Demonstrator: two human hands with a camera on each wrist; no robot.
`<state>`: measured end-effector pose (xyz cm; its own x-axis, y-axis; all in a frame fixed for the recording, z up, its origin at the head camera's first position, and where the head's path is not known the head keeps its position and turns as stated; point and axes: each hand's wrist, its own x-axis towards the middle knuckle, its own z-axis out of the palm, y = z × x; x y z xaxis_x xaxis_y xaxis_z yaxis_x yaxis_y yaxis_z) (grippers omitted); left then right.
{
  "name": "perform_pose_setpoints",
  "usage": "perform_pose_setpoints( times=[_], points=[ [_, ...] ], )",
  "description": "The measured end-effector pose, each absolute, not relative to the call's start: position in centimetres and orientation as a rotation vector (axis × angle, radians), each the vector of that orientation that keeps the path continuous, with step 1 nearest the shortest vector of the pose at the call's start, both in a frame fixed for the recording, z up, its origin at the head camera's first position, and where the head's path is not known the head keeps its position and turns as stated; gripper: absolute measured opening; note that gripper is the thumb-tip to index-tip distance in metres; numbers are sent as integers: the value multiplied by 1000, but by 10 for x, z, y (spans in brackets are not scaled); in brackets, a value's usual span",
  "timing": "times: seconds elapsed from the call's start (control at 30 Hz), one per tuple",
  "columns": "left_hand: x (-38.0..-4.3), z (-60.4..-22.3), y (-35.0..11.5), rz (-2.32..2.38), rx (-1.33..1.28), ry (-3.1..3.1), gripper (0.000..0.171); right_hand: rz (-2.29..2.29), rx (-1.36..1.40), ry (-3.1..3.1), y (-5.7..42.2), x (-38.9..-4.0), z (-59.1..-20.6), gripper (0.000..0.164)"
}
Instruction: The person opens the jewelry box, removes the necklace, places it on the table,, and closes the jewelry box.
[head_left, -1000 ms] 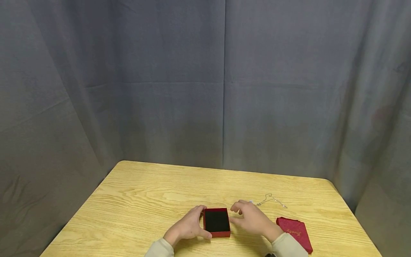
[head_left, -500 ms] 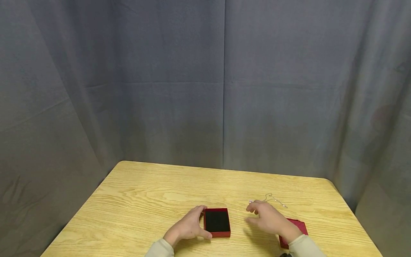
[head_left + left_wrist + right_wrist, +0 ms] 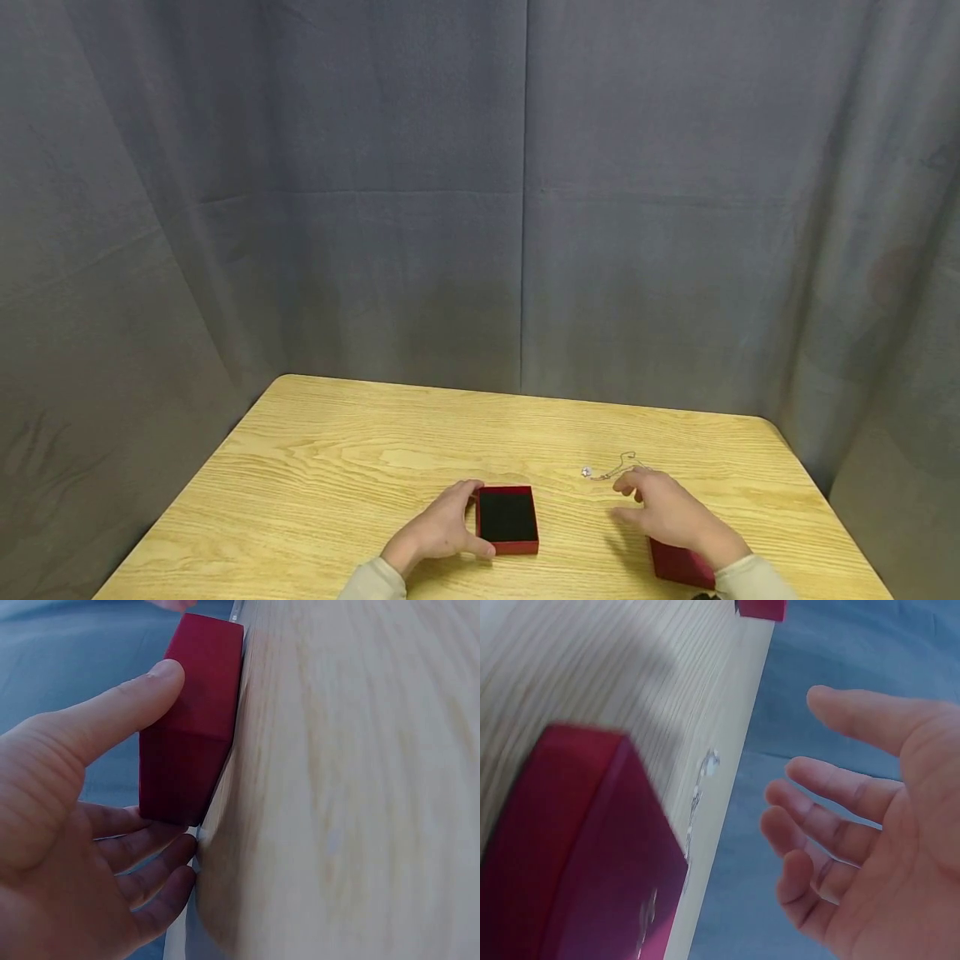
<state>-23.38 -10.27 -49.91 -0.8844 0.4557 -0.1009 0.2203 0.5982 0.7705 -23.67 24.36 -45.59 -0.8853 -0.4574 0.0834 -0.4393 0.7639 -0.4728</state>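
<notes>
A small open red jewelry box (image 3: 516, 547) with a black insert (image 3: 507, 515) sits on the table. My left hand (image 3: 437, 530) holds it from the left. In the left wrist view the thumb presses one red side of the box (image 3: 196, 682) and the fingers reach round another. My right hand (image 3: 670, 510) is above the table at the right, fingers loosely bent, nothing in them. Below its wrist lies the red box lid (image 3: 677, 565), partly hidden. A silver necklace lies just beyond the right fingertips, its clear pendant (image 3: 587, 472) at the left end; the hand covers part of the chain.
The wooden table (image 3: 360, 442) has rounded far corners. Grey curtains (image 3: 405, 208) hang behind it and at both sides. In the right wrist view the red lid (image 3: 577, 825) looms close, with the necklace (image 3: 711, 761) beyond it.
My right hand has moved rightward, away from the box to over the lid, uncovering the pendant and covering the chain's right part. The left hand and the box have stayed put.
</notes>
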Motion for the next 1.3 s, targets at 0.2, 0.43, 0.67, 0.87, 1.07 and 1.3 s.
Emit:
perform_pose_setpoints(
  times=[0.2, 0.43, 0.67, 0.87, 1.07, 1.3],
  points=[
    [-233, -499, -103, 1177, 544, 2534, 93, -719, -710, 2936, 261, -236, -459, 32],
    [-234, -500, -103, 1184, 555, 2529, 94, -620, -618, 2946, 284, -232, -463, 43],
    [-233, -499, -104, 1171, 541, 2532, 94, -469, -468, 2955, 303, -229, -467, 67],
    [-234, -499, -104, 1165, 541, 2536, 94, -427, -377, 2902, 315, -228, -470, 78],
    [-234, -499, -104, 1171, 535, 2529, 95, -436, -382, 2844, 321, -226, -474, 85],
    [-234, -499, -104, 1178, 531, 2524, 95, -450, -410, 2818, 326, -223, -475, 87]
  ],
)
